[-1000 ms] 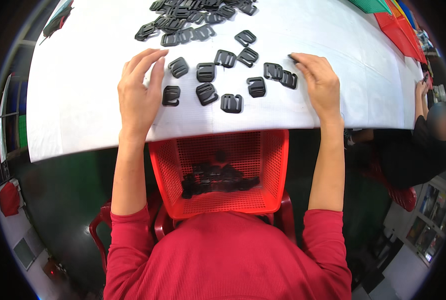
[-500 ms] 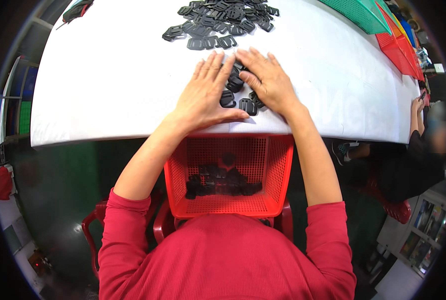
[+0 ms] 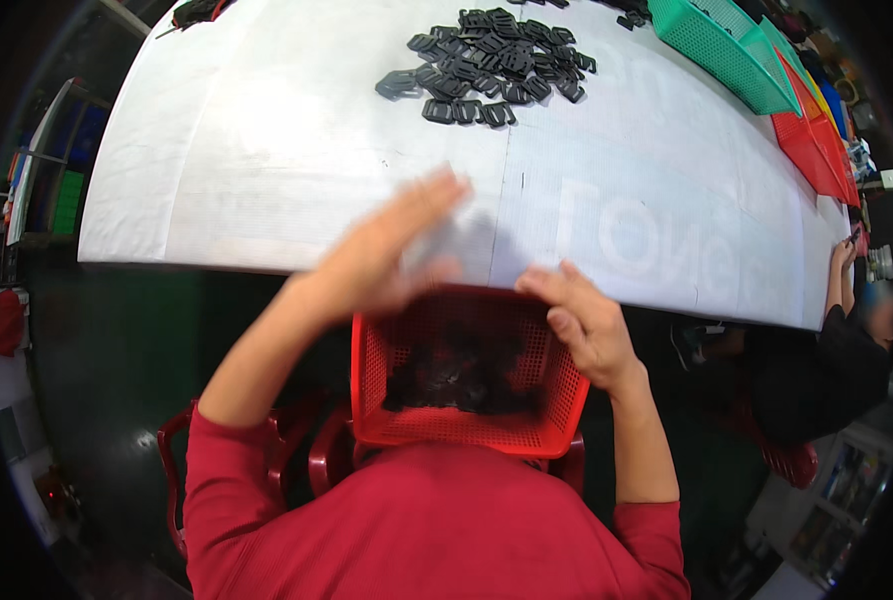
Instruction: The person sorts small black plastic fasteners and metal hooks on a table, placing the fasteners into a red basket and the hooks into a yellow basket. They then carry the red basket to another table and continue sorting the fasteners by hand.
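Note:
My left hand (image 3: 381,250), smeared by motion, is raised over the table's front edge with its fingers stretched out and nothing in it. At the basket's far right corner hovers my right hand (image 3: 588,325), fingers apart and pointing to the far rim. Against my lap rests a red perforated plastic basket (image 3: 466,436), tucked at the table edge. Inside it lies a blurred heap of black plastic buckles (image 3: 451,375). A larger pile of black buckles (image 3: 506,60) lies at the far middle of the table, out of reach of both hands as they stand.
The white-covered table (image 3: 266,200) curves across the view. Green baskets (image 3: 731,55) and a red basket (image 3: 816,150) stand at its far right. A person in dark clothes (image 3: 811,375) sits at the right. A dark red chair (image 3: 171,470) is at the left.
Both hands have drawn back from the table toward the basket and moved apart. The buckles that lay between them are off the table, and the heap in the basket looks larger. The view has shifted.

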A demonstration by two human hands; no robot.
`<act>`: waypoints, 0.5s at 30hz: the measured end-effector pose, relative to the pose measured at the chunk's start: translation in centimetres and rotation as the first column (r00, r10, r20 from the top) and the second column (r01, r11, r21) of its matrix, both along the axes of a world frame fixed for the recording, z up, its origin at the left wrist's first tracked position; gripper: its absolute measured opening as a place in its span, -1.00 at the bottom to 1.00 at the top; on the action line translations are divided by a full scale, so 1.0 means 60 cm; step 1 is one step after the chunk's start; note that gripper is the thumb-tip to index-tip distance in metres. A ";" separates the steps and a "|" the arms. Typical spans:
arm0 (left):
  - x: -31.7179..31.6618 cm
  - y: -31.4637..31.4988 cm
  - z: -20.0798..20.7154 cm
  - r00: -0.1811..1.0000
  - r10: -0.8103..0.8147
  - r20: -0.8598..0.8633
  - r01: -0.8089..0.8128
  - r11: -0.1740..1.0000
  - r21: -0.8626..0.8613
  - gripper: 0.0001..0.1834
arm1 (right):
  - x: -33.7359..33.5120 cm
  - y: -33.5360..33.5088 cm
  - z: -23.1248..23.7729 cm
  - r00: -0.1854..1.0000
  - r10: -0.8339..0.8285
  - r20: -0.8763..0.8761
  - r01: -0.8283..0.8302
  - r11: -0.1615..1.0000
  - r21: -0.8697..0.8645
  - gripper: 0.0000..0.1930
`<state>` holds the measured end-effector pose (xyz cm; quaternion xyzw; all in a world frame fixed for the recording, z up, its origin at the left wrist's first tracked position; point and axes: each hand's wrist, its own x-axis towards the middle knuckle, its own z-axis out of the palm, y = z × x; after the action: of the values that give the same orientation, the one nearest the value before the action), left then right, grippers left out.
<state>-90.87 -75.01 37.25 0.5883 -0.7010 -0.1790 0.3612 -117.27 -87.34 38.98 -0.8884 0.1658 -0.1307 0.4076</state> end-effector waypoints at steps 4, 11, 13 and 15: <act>0.177 -0.130 -0.047 0.831 0.518 0.203 -0.501 0.856 -0.130 -0.30 | 0.084 -0.056 -0.024 0.993 -0.100 0.057 0.113 0.946 -0.304 -0.40; 0.194 -0.289 -0.088 0.823 0.536 0.188 -0.489 0.837 -0.243 -0.46 | 0.211 -0.110 -0.059 0.967 -0.251 0.036 0.239 0.854 -0.463 -0.09; 0.161 -0.285 -0.091 0.876 0.479 0.059 -0.450 0.855 -0.260 -0.54 | 0.228 -0.111 -0.064 0.963 -0.264 0.047 0.255 0.850 -0.461 -0.06; 0.093 -0.274 -0.081 0.911 0.411 -0.033 -0.406 0.881 -0.244 -0.59 | 0.228 -0.114 -0.067 0.956 -0.288 0.050 0.275 0.829 -0.487 -0.02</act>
<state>-85.29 -91.42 32.36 0.6753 -0.5814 -0.0052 0.4538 -103.59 -94.19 34.98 -0.9298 0.2615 -0.2155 0.1437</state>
